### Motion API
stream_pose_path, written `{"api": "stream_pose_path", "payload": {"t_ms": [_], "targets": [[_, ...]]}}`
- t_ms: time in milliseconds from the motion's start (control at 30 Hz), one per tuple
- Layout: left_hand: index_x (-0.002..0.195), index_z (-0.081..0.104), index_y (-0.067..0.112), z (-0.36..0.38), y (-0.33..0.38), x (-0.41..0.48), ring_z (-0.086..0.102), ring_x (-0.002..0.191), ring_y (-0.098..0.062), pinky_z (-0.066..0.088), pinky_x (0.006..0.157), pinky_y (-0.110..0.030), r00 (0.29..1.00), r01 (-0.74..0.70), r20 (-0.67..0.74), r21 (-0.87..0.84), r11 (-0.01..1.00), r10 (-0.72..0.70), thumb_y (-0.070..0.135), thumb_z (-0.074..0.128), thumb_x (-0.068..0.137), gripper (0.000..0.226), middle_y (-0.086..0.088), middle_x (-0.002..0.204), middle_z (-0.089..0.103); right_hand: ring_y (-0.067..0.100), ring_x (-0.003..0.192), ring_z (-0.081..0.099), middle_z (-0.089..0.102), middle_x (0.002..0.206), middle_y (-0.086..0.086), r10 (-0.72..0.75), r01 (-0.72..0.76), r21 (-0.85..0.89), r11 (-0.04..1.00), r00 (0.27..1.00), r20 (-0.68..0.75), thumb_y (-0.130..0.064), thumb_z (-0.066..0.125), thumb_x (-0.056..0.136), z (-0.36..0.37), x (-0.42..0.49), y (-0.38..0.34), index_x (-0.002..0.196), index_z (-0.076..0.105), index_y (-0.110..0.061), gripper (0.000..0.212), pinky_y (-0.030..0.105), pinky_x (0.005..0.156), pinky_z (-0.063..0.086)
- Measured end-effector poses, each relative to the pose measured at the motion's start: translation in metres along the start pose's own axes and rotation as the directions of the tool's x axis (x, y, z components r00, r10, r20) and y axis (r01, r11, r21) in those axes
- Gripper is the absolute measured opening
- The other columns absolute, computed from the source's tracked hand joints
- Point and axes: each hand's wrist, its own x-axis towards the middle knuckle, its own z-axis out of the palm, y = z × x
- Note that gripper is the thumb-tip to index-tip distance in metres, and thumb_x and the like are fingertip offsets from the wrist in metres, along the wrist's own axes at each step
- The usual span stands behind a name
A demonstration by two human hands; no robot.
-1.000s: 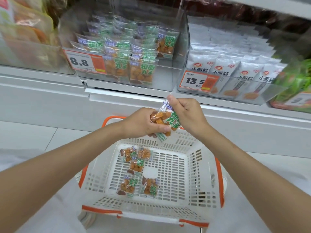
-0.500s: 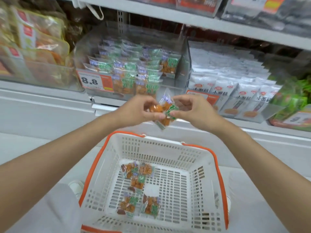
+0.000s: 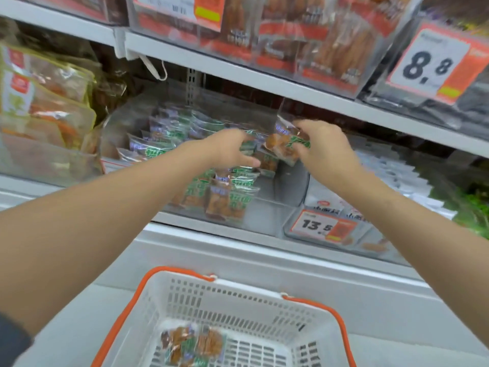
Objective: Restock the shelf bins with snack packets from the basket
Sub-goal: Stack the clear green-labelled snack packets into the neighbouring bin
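Restocking is judged partly complete. The shelf bin [image 3: 264, 215] under both grips is well filled with stocked rows [image 3: 169, 147] at its left and middle, and its floor is bare at the right end. The basket [image 3: 238, 295], well below the grips, contains a few loose packets [image 3: 190, 343] awaiting transfer. The right grip [image 3: 325, 147] pinches the held packet [image 3: 284, 147] above the bin's right end. The left grip [image 3: 227, 152], just beside it, lies relaxed over the stocked rows and holds nothing visible.

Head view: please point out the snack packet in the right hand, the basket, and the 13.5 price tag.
snack packet [image 3: 280, 145], head view, its orange middle.
basket [image 3: 238, 295], head view, its white far wall.
13.5 price tag [image 3: 315, 224], head view, the printed digits.
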Motion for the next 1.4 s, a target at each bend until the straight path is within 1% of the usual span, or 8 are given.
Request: {"api": "stream_pose_path", "payload": {"t_ms": [100, 200, 267, 367, 533, 967, 1233, 1400], "targets": [[0.146, 0.043, 0.012, 0.005, -0.015, 0.006, 0.055, 0.12, -0.029, 0.044, 0.097, -0.031, 0.997, 0.028, 0.07, 0.141, 0.99, -0.038, 0.053, 0.062, 0.088, 0.073, -0.012, 0.139, 0.054, 0.037, 0.107, 0.061, 0.067, 0.114, 0.017, 0.028, -0.024, -0.053, 0.998, 0.996, 0.083, -0.006, 0.057, 0.087, 0.012, 0.03, 0.001, 0.125, 0.062, -0.014, 0.04, 0.039, 0.088, 0.052], [0.145, 0.043, 0.015, 0.006, -0.021, 0.007, 0.05, 0.127, -0.028, 0.043, 0.104, -0.039, 0.999, -0.009, 0.041, 0.147, 0.989, 0.003, 0.057, 0.061, 0.086, 0.074, -0.008, 0.144, 0.05, 0.034, 0.102, 0.061, 0.065, 0.115, 0.018, 0.039, 0.015, -0.176, 0.984, 0.954, 0.298, -0.008, 0.06, 0.087, 0.019, 0.059, -0.004, 0.117, 0.064, -0.008, 0.03, 0.031, 0.077, 0.047], [0.145, 0.042, 0.018, 0.007, -0.025, 0.01, 0.048, 0.13, -0.026, 0.042, 0.106, -0.041, 0.999, -0.025, 0.04, 0.146, 0.989, 0.02, 0.06, 0.061, 0.085, 0.076, -0.004, 0.147, 0.047, 0.029, 0.081, 0.057, 0.064, 0.096, 0.014, 0.054, 0.073, -0.263, 0.962, 0.893, 0.447, -0.013, 0.067, 0.088, 0.025, 0.072, -0.01, 0.097, 0.063, -0.005, 0.013, 0.028, 0.058, 0.039], [0.145, 0.042, 0.021, 0.011, -0.031, 0.012, 0.048, 0.13, -0.025, 0.042, 0.105, -0.043, 0.999, -0.038, 0.029, 0.132, 0.991, 0.035, 0.064, 0.06, 0.083, 0.077, -0.001, 0.148, 0.046, 0.018, 0.059, 0.045, 0.049, 0.069, 0.003, 0.113, 0.072, -0.326, 0.943, 0.849, 0.517, -0.021, 0.074, 0.085, 0.045, 0.083, -0.009, 0.074, 0.05, -0.01, 0.029, 0.026, 0.047, 0.03], [0.145, 0.041, 0.024, 0.014, -0.031, 0.008, 0.046, 0.132, -0.025, 0.04, 0.107, -0.045, 0.999, -0.04, 0.003, 0.123, 0.992, 0.039, 0.064, 0.059, 0.084, 0.076, 0.0, 0.149, 0.045, 0.028, 0.076, 0.061, 0.062, 0.083, 0.008, 0.131, 0.078, -0.381, 0.921, 0.86, 0.493, -0.019, 0.074, 0.084, 0.067, 0.082, -0.002, 0.084, 0.057, -0.011, 0.019, 0.029, 0.059, 0.043], [0.142, 0.045, 0.026, 0.015, -0.03, 0.002, 0.045, 0.133, -0.021, 0.029, 0.114, -0.049, 0.999, -0.021, -0.033, 0.055, 0.998, 0.022, 0.063, 0.06, 0.083, 0.071, 0.004, 0.147, 0.047, 0.027, 0.08, 0.058, 0.058, 0.089, 0.006, 0.107, 0.13, -0.509, 0.851, 0.906, 0.409, -0.013, 0.065, 0.085, 0.077, 0.08, -0.005, 0.091, 0.052, -0.014, 0.015, 0.03, 0.062, 0.043], [0.144, 0.043, 0.024, 0.012, -0.028, 0.001, 0.045, 0.133, -0.022, 0.036, 0.111, -0.045, 1.0, -0.013, -0.008, 0.036, 0.999, 0.014, 0.06, 0.061, 0.085, 0.072, 0.003, 0.149, 0.045, 0.029, 0.092, 0.06, 0.063, 0.107, 0.01, 0.071, 0.08, -0.361, 0.929, 0.92, 0.386, -0.017, 0.068, 0.085, 0.052, 0.07, -0.005, 0.119, 0.056, -0.014, 0.036, 0.031, 0.07, 0.05], [0.135, 0.054, 0.022, 0.01, -0.016, -0.014, 0.052, 0.126, -0.024, 0.038, 0.108, -0.048, 0.992, 0.007, -0.126, 0.025, 1.0, -0.004, 0.052, 0.059, 0.09, 0.054, 0.0, 0.138, 0.057, 0.028, 0.092, 0.058, 0.066, 0.099, 0.007, -0.094, 0.119, -0.119, 0.986, 0.975, 0.202, -0.014, 0.06, 0.087, 0.033, 0.029, -0.01, 0.112, 0.065, -0.014, 0.025, 0.034, 0.076, 0.048]]}}
